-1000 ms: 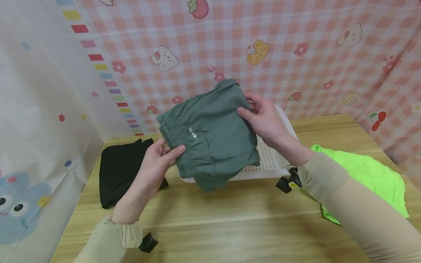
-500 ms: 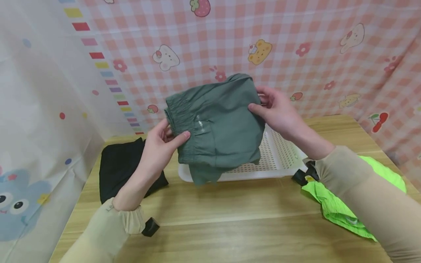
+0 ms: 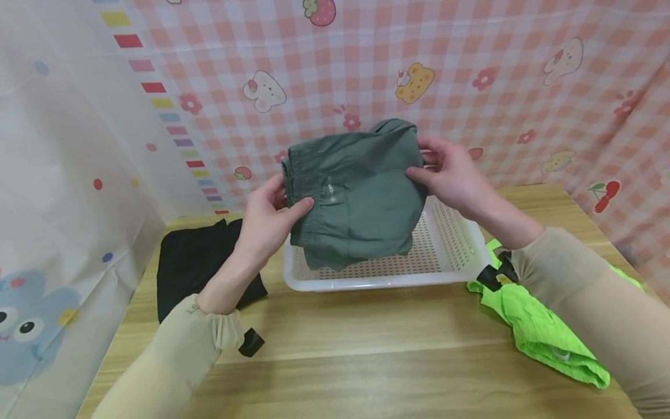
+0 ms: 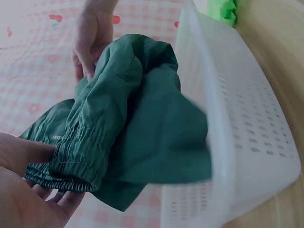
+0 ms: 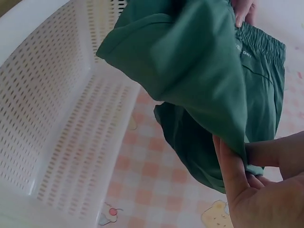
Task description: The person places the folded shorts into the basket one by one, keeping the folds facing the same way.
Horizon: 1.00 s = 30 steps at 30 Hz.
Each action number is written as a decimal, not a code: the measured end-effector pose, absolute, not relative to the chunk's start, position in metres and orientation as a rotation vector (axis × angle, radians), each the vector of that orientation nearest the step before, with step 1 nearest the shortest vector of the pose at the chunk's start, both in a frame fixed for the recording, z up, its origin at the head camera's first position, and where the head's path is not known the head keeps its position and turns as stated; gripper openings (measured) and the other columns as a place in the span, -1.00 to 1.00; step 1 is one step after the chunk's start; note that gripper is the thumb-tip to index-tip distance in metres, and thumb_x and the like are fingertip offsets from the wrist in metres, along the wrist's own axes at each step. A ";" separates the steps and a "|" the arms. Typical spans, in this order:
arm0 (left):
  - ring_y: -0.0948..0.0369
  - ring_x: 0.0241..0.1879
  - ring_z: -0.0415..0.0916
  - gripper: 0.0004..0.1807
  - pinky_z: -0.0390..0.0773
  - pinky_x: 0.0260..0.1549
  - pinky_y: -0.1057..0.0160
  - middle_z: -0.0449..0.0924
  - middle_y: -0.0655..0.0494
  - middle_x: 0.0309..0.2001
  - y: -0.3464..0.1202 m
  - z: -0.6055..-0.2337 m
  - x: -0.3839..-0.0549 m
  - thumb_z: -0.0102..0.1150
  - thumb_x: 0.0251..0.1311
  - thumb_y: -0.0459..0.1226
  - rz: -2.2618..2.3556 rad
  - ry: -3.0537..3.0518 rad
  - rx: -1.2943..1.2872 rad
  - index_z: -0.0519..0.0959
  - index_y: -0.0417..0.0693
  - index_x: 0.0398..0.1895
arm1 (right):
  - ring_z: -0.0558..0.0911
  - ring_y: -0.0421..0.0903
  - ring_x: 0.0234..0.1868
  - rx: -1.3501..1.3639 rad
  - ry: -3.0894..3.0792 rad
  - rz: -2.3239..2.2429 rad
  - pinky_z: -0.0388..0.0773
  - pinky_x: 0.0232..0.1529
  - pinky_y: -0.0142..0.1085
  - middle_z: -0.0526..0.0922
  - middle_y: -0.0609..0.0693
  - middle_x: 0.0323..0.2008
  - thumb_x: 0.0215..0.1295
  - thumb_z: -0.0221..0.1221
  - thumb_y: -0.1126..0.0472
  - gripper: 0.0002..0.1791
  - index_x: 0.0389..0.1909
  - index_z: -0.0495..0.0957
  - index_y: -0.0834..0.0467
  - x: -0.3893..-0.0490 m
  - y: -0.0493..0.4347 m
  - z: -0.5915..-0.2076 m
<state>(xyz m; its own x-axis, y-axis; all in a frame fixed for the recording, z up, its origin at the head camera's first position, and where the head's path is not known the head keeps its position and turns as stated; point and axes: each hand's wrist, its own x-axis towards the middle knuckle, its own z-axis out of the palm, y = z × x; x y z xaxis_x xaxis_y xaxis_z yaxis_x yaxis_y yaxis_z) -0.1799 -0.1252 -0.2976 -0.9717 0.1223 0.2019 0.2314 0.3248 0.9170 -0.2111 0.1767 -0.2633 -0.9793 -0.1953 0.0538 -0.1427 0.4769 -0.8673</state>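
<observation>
Folded dark green shorts [image 3: 361, 198] with an elastic waistband and small printed lettering hang between both hands, above a white perforated plastic basket [image 3: 387, 283]. At the waistband end, my left hand [image 3: 267, 221] pinches the cloth, thumb on the near face and fingers behind. My right hand [image 3: 450, 174] grips the opposite edge the same way. In the left wrist view the waistband [image 4: 78, 161] lies between thumb and fingers. The right wrist view shows a loose leg part of the shorts [image 5: 190, 61] drooping beside the basket [image 5: 71, 142].
Black folded cloth [image 3: 196, 267] lies on the wooden table [image 3: 340, 361] left of the basket. A bright green garment [image 3: 544, 326] lies to the right, partly under the right forearm. A checked curtain [image 3: 335, 70] stands behind the basket.
Both hands have moved right with the green shorts, the left one also upward, so the shorts now sit more squarely over the basket. More of the basket's front rim shows.
</observation>
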 end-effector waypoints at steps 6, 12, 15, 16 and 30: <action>-0.13 0.13 0.73 -0.39 0.78 -0.08 0.19 0.67 -0.19 0.30 -0.121 -0.314 -0.190 0.27 0.40 -0.39 -1.685 -2.583 -0.331 0.43 -0.08 0.50 | 0.62 0.26 0.34 -0.334 2.641 -1.382 0.79 0.11 -0.12 0.54 0.39 0.38 0.54 0.15 0.32 -0.34 0.58 0.24 0.26 -0.216 0.180 -0.274; -0.16 0.17 0.72 -0.38 0.74 0.11 -0.08 0.67 -0.27 0.27 -0.114 -0.327 -0.195 0.27 0.38 -0.40 -1.609 -2.698 -0.347 0.39 -0.19 0.50 | 0.61 0.32 0.33 -0.332 2.670 -1.206 0.79 0.09 -0.04 0.53 0.48 0.35 0.51 0.18 0.34 -0.32 0.55 0.20 0.42 -0.223 0.185 -0.286; -0.17 0.18 0.71 -0.39 0.73 0.14 -0.08 0.66 -0.30 0.27 -0.111 -0.332 -0.199 0.26 0.39 -0.39 -1.577 -2.759 -0.347 0.39 -0.22 0.48 | 0.60 0.35 0.33 -0.353 2.692 -1.143 0.78 0.09 0.01 0.54 0.52 0.32 0.49 0.19 0.36 -0.32 0.53 0.20 0.47 -0.225 0.186 -0.291; -0.17 0.19 0.71 -0.38 0.73 0.16 -0.09 0.65 -0.30 0.28 -0.111 -0.334 -0.201 0.26 0.39 -0.38 -1.562 -2.783 -0.342 0.38 -0.21 0.49 | 0.60 0.36 0.34 -0.352 2.700 -1.118 0.77 0.11 0.04 0.54 0.52 0.31 0.49 0.19 0.35 -0.32 0.53 0.20 0.47 -0.226 0.185 -0.293; -0.19 0.45 0.45 -0.09 0.57 0.37 -0.16 0.43 -0.38 0.46 -0.104 -0.341 -0.214 0.31 0.38 -0.25 -1.250 -3.144 -0.249 0.06 -0.25 0.67 | 0.65 0.37 0.28 -0.436 2.726 -0.796 0.80 0.03 -0.01 0.58 0.56 0.24 0.39 0.26 0.38 -0.38 0.40 0.36 0.51 -0.234 0.174 -0.301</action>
<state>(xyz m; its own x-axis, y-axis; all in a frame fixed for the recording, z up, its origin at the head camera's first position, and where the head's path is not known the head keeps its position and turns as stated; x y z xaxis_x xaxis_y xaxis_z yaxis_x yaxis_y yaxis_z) -0.2142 -0.1043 -0.3406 -0.9581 0.2253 -0.1768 0.0424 0.7222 0.6904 -0.2343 0.1741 -0.3013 -0.9191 -0.3563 -0.1685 -0.2095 0.8038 -0.5567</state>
